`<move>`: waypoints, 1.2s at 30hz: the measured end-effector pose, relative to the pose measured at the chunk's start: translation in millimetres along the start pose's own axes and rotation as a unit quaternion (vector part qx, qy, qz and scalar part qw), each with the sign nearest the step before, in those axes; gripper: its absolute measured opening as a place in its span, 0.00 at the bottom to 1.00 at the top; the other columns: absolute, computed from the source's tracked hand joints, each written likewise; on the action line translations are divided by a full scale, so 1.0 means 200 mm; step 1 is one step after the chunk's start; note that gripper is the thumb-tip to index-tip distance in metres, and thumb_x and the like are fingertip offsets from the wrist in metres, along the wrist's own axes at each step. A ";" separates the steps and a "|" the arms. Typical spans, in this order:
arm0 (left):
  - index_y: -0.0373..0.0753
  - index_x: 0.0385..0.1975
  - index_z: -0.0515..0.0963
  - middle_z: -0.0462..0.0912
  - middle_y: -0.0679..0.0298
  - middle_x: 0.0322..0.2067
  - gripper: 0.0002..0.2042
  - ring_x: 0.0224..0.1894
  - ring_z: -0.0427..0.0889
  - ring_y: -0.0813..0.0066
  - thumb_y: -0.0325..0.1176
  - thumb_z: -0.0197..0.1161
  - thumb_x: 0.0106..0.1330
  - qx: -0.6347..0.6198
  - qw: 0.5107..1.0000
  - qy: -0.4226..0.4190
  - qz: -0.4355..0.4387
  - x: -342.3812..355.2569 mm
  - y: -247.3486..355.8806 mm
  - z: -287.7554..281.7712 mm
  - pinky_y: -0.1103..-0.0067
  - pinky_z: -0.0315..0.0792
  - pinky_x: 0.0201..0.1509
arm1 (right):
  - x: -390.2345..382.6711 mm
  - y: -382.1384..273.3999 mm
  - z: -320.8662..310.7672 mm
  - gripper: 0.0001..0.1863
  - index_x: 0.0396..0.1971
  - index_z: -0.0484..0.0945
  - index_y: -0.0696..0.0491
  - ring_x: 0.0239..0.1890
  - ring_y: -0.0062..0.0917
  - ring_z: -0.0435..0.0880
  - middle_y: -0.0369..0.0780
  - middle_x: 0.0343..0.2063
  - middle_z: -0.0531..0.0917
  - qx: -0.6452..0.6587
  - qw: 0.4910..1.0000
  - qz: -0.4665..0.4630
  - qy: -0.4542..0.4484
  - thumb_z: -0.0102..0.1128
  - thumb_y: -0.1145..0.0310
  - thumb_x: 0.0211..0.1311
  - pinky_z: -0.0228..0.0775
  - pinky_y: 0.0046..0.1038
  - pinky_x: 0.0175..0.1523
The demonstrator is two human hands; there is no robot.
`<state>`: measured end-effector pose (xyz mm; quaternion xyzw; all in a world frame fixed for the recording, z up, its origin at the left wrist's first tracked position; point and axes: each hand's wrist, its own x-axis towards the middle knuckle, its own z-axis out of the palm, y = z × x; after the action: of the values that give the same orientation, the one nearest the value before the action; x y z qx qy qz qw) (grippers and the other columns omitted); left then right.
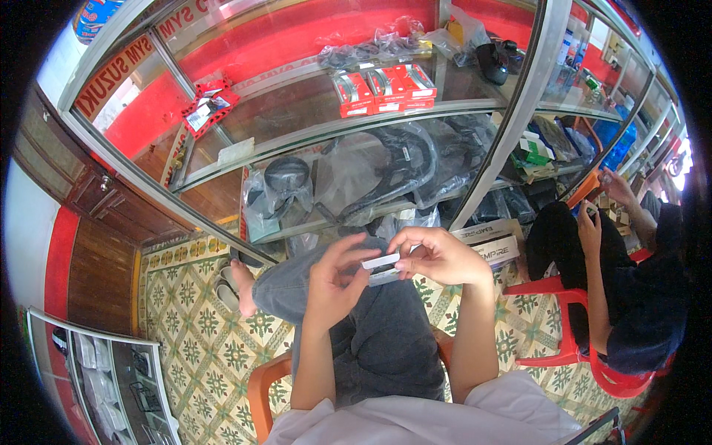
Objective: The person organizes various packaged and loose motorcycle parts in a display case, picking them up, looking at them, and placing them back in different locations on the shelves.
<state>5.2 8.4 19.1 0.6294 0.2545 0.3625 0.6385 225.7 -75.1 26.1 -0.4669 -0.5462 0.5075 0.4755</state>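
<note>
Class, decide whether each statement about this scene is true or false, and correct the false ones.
1. The wearer's left hand and right hand are both on one small white item. True.
2. A co-worker in dark clothes sits on the right. True.
3. The co-worker's chair is blue. False: the chair is red.
4. Red-and-white boxes lie on the floor. False: they are inside the display case.
5. The floor is patterned. True.
</note>
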 end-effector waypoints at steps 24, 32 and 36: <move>0.37 0.46 0.87 0.88 0.55 0.46 0.12 0.43 0.87 0.77 0.22 0.70 0.62 0.109 0.991 -0.010 0.073 0.02 -0.06 0.00 0.84 0.82 0.36 | -0.01 -0.04 0.00 0.09 0.48 0.79 0.56 0.32 0.17 0.85 0.36 0.29 0.85 -0.057 0.998 -0.020 0.006 0.60 0.72 0.72 0.75 0.21 0.37; 0.36 0.50 0.85 0.87 0.54 0.48 0.15 0.45 0.87 0.75 0.20 0.66 0.63 0.117 0.986 -0.059 0.104 0.02 -0.09 -0.03 0.82 0.83 0.41 | -0.01 -0.01 0.00 0.07 0.43 0.80 0.58 0.38 0.14 0.84 0.35 0.35 0.85 -0.005 1.000 -0.012 -0.008 0.63 0.76 0.68 0.77 0.19 0.41; 0.35 0.52 0.84 0.84 0.52 0.53 0.16 0.50 0.85 0.73 0.19 0.63 0.66 0.100 0.987 -0.102 0.072 0.02 -0.05 -0.04 0.81 0.82 0.46 | -0.02 0.00 -0.02 0.07 0.43 0.80 0.58 0.39 0.13 0.84 0.35 0.35 0.85 -0.015 1.000 -0.012 -0.007 0.64 0.77 0.66 0.78 0.18 0.42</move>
<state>2.8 17.2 8.6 0.7405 0.1774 0.3140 0.5671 229.6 -78.9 26.2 -0.4639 -0.5625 0.4968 0.4708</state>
